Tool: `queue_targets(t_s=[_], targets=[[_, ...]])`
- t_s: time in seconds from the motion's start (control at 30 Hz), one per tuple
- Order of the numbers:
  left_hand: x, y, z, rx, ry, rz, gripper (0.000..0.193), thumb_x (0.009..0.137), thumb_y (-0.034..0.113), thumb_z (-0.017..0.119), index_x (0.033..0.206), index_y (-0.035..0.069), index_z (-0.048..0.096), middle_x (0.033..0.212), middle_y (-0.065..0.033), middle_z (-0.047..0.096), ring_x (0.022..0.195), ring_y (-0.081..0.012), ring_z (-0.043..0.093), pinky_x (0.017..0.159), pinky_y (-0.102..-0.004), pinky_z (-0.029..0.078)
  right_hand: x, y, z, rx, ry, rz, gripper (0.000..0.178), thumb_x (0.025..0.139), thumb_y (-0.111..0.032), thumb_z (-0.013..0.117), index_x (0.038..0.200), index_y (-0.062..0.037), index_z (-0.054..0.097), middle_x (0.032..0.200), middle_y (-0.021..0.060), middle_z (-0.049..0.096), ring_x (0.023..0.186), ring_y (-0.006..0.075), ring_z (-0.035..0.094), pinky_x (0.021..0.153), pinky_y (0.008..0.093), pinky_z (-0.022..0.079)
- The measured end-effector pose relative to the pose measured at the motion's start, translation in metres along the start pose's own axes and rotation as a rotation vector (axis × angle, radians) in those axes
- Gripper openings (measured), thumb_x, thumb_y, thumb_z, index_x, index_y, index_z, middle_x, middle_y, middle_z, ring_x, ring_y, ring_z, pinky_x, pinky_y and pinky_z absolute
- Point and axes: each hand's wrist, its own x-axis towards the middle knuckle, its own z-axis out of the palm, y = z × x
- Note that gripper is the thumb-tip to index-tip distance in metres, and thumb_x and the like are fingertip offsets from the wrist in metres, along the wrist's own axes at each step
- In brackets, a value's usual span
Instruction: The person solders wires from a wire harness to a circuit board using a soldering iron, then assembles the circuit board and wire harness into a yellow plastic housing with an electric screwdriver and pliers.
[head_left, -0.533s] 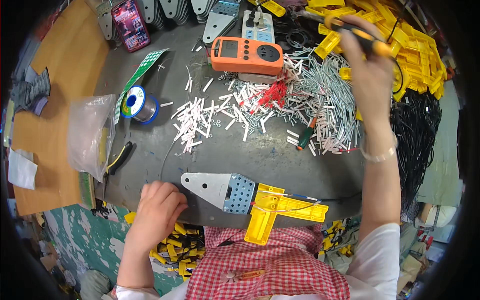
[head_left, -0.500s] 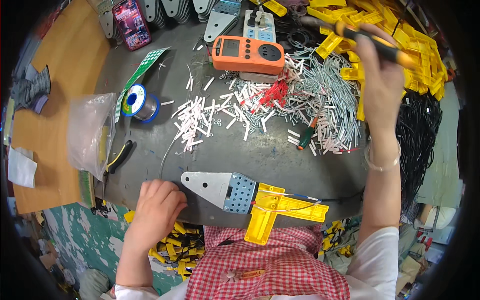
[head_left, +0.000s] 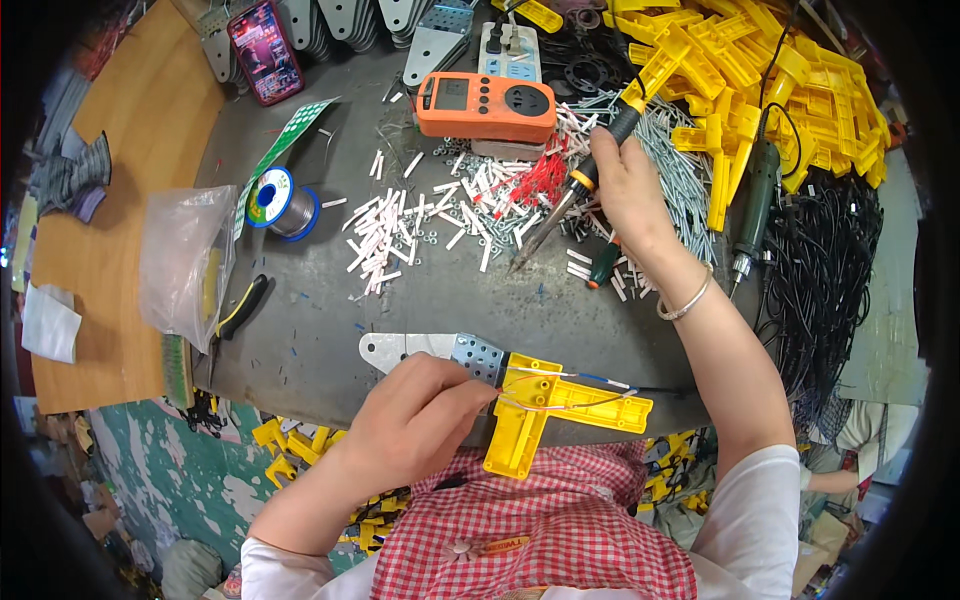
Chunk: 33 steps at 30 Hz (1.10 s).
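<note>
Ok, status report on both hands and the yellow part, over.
Left hand pinching thin wires at the yellow plastic part. Right hand gripping soldering iron, tip above table. Cut white sleeves scattered beyond; nothing between.

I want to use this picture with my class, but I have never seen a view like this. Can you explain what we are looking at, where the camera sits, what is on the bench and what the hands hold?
A wide-angle camera on a person's head looks down, so edges bend. The right hand holds a soldering iron. The left hand pinches thin wires at a yellow plastic part joined to a perforated metal plate. On the grey bench lie a solder spool, an orange meter, small white tube pieces and more yellow parts.
</note>
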Motion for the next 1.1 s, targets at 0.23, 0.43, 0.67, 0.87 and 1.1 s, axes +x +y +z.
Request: queue_targets(t_s=[0.23,0.43,0.67,0.87,1.1], targets=[[0.002,0.009,-0.003,-0.018,0.076,-0.024,0.034,0.073,-0.006,0.077,0.105,0.002,0.07,0.091,-0.01,0.062,0.073,-0.0263,0.06,0.062,-0.0348,0.049,0.003,0.002,0.0,-0.007,-0.027,0.019,0.051,0.102,-0.041,0.052,0.093,0.0083,0.061,0.078,0.028,0.066,0.08,0.0424,0.069,0.074,0.0475,0.052],[0.012,0.027,0.004,-0.216,0.05,-0.036,0.03,0.073,-0.004,0.079,0.102,0.003,0.071,0.091,-0.0099,0.062,0.073,-0.0257,0.06,0.062,-0.0342,0.049,0.002,0.003,0.003,0.028,-0.012,0.028,0.051,0.102,-0.041,0.052,0.093,0.0081,0.061,0.076,0.0262,0.066,0.077,0.039,0.069,0.072,0.046,0.051],[0.024,0.018,0.032,-0.09,0.143,-0.12,0.023,0.074,-0.008,0.077,0.093,0.003,0.07,0.085,-0.0093,0.06,0.073,-0.0251,0.056,0.062,-0.033,0.044,-0.008,-0.017,-0.025,0.267,-0.065,0.196,0.033,0.103,-0.036,0.056,0.093,-0.0054,0.059,0.072,-0.0021,0.047,0.059,0.0078,0.04,0.052,0.0281,0.031],[0.028,0.023,0.04,-0.074,0.124,-0.117,0.022,0.074,-0.008,0.076,0.094,0.002,0.071,0.084,-0.01,0.06,0.073,-0.0262,0.057,0.062,-0.0349,0.046,-0.042,-0.029,-0.05,0.337,-0.142,0.238,0.034,0.104,-0.035,0.057,0.089,-0.0049,0.057,0.073,-0.0019,0.05,0.063,0.0072,0.044,0.055,0.0263,0.035],[0.032,0.029,0.048,-0.038,0.108,-0.101,0.023,0.074,-0.008,0.076,0.094,0.002,0.071,0.085,-0.0102,0.061,0.074,-0.0263,0.058,0.063,-0.035,0.048,-0.054,-0.024,-0.05,0.336,-0.144,0.179,0.034,0.105,-0.032,0.055,0.089,-0.002,0.058,0.073,-0.0032,0.05,0.067,0.0071,0.042,0.058,0.0294,0.037]])
